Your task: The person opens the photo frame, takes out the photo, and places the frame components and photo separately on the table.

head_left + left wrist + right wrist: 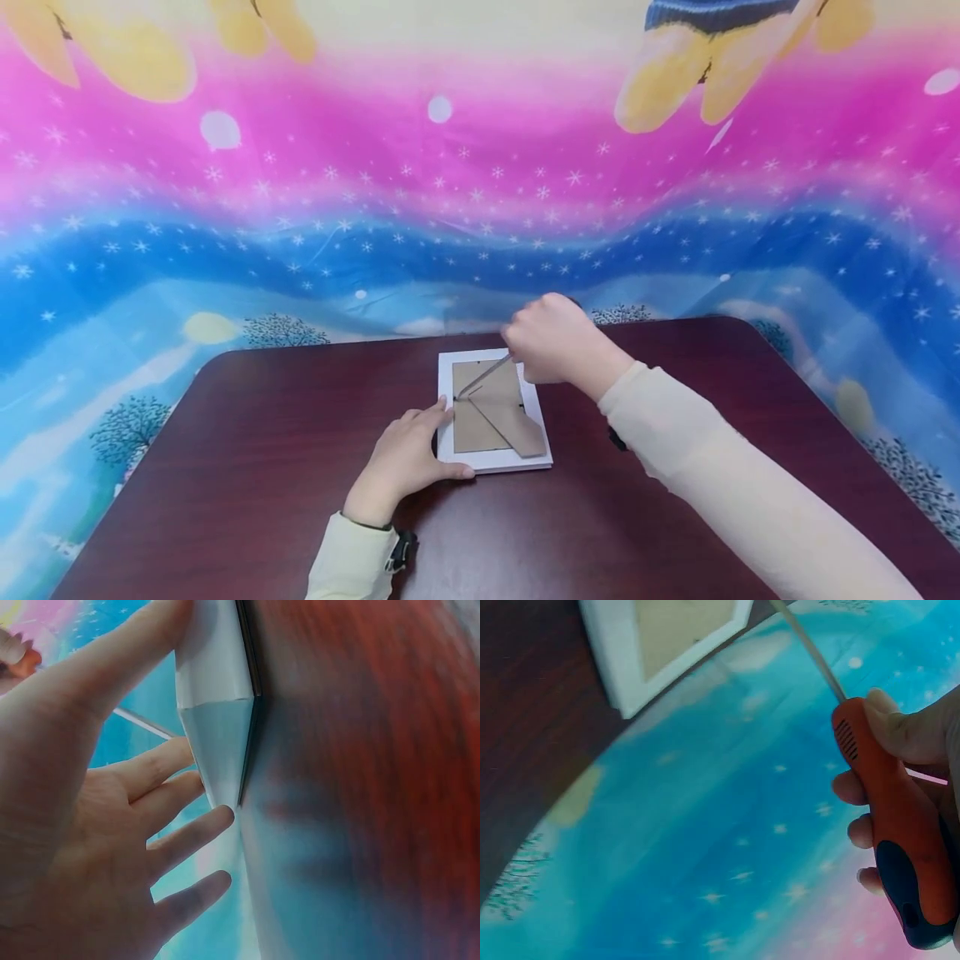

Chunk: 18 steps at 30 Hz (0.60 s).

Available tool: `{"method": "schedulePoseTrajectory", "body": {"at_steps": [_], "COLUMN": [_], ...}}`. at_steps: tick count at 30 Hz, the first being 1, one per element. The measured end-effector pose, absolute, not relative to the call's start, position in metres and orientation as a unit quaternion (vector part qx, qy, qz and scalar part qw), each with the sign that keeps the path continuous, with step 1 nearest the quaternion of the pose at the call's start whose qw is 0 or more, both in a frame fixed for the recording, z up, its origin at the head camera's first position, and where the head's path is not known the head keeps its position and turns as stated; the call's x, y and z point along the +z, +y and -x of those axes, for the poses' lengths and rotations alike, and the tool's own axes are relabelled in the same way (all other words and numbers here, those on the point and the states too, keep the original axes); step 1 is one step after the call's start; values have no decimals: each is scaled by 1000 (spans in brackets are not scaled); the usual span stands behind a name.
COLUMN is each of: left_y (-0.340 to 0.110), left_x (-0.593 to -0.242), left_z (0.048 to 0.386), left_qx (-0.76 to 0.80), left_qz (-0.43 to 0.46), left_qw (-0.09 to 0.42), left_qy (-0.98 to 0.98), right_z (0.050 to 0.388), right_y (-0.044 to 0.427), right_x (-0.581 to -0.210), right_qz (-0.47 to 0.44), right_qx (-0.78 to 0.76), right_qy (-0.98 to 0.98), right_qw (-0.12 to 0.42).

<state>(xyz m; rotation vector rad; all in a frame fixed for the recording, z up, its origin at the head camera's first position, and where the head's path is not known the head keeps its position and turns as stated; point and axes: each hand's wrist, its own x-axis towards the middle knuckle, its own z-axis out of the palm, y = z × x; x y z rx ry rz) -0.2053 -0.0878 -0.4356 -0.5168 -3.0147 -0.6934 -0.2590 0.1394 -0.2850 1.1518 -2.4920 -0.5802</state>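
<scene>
A white picture frame (pixel 535 417) lies face down on the table, its brown backing board (pixel 480 429) and fold-out stand (pixel 528 437) turned up. My right hand (pixel 551 342) grips a screwdriver (pixel 900 817) by its orange and dark blue handle. The thin metal shaft (pixel 483 377) slants down to the left edge of the backing, where its tip is too small to make out. My left hand (pixel 405 454) rests against the frame's left side, thumb at the near edge; its fingers (pixel 187 840) are spread and fairly straight in the left wrist view.
The dark reddish wooden table (pixel 247 442) has rounded far corners. Right behind it hangs a pink and blue cloth (pixel 480 200) printed with snowflakes and trees. A dark band with a buckle (pixel 401 552) sits at the left wrist.
</scene>
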Motion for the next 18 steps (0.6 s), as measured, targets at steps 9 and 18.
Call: {"method": "schedulePoseTrajectory", "body": {"at_steps": [9, 18], "left_y": [-90, -89], "left_x": [-435, -433], "left_z": [206, 204], "left_qx": [-223, -216], "left_qz": [164, 169], "left_qw": [0, -1], "left_qy": [-961, -962], "right_z": [257, 245], "right_y": [170, 187], "right_x": [-318, -346], "right_qz": [-374, -330], "right_qx": [-104, -23], "right_qy": [-899, -916], "right_qw": [202, 229]}}
